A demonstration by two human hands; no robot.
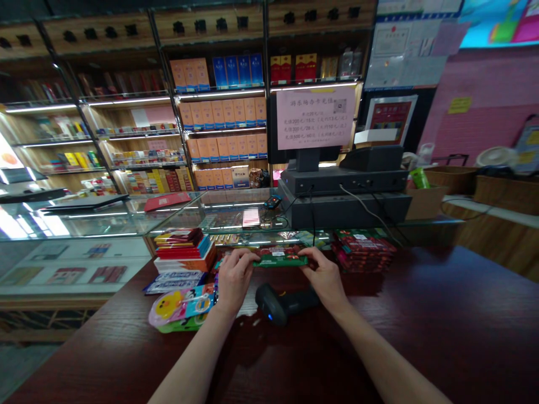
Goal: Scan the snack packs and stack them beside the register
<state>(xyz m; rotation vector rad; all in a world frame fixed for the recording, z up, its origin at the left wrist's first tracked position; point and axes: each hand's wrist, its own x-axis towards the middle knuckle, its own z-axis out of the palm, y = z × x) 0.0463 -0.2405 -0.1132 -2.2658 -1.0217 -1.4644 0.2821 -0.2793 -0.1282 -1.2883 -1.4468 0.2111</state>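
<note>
Between my two hands is a flat snack packet (280, 258), dark red-brown with a green lower edge. My left hand (234, 279) pinches its left end and my right hand (325, 279) its right end. Below the packet, a black barcode scanner (272, 306) with a small blue light lies on the dark wooden counter (421, 331). To the right of my right hand is a stack of similar dark red packets (365, 252). Left of my left hand, bright packs with a yellow duck (179, 306) lie by blue-and-white packets (172, 282).
A pile of red, yellow and white packs (183, 252) stands at the counter's back left. Behind are a glass display case (214, 210) and a monitor with a pink paper notice (315, 118) on a dark cash register base (345, 207). Shelves of boxes (223, 115) line the wall.
</note>
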